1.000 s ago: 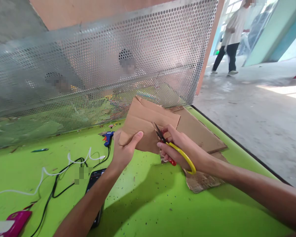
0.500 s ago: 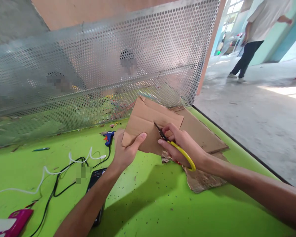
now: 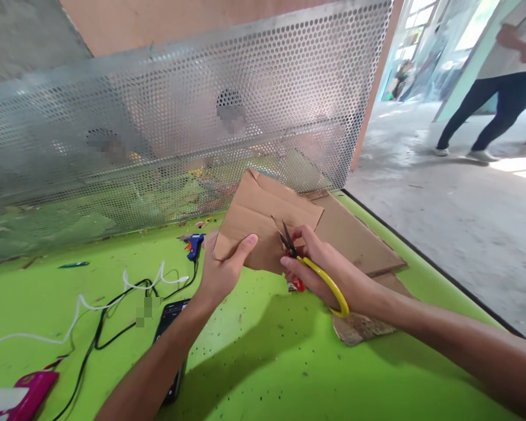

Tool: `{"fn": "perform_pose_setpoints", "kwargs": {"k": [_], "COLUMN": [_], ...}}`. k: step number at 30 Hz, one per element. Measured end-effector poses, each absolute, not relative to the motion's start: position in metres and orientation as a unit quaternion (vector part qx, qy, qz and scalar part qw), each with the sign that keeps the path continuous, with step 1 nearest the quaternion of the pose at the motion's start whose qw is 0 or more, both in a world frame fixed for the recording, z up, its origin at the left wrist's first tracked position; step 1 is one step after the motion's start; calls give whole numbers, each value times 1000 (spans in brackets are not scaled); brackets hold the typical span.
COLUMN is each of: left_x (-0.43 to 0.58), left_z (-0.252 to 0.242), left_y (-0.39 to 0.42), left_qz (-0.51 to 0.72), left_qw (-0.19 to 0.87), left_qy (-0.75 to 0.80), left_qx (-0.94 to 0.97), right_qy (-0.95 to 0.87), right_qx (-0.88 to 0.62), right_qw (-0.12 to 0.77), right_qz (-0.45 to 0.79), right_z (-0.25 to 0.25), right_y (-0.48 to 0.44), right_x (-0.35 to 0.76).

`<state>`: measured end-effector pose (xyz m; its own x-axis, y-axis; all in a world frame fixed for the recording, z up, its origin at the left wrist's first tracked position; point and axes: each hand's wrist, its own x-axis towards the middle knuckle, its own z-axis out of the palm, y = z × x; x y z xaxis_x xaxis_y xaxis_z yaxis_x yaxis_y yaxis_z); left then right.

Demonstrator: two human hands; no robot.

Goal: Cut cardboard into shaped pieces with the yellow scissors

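Observation:
A folded, roughly rectangular piece of cardboard (image 3: 256, 213) is held up over the green table, tilted, with a slit running in from its lower right edge. My left hand (image 3: 225, 266) grips its lower left corner, thumb on the near face and the fingers hidden behind. In my right hand (image 3: 319, 257) is a pair of scissors (image 3: 328, 283) with a yellow handle and dark blades. The blades are parted and sit at the slit. A red part shows below the right hand.
More cardboard sheets (image 3: 359, 234) lie at the right of the green table (image 3: 245, 362). On the left are a blue glue gun (image 3: 195, 245), a phone (image 3: 170, 318), cables (image 3: 99, 327) and a pink object (image 3: 35, 392). Behind stands a perforated metal screen (image 3: 179, 117). A person (image 3: 499, 88) is on the floor beyond.
The scissors have drawn back slightly down and right, and their blades have opened, showing the slit in the cardboard. The person in the background has moved right.

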<state>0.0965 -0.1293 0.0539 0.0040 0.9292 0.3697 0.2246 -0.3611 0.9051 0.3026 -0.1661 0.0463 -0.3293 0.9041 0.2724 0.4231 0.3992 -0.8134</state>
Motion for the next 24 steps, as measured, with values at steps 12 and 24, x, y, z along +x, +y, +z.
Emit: {"fn": "perform_pose_setpoints", "kwargs": {"k": [12,24], "left_x": [97,103], "left_z": [55,56], "left_y": [-130,-133], "left_qz": [507,512], "left_qw": [303,350], "left_qy": [475,470], "left_qx": [652,629], "right_qy": [-730,-746], "right_qx": [-453,-465], "right_qw": [386,398], "right_qz": [336,265], "right_z": [46,42], "right_y": [-159,-153], "right_x": [304,306]}}
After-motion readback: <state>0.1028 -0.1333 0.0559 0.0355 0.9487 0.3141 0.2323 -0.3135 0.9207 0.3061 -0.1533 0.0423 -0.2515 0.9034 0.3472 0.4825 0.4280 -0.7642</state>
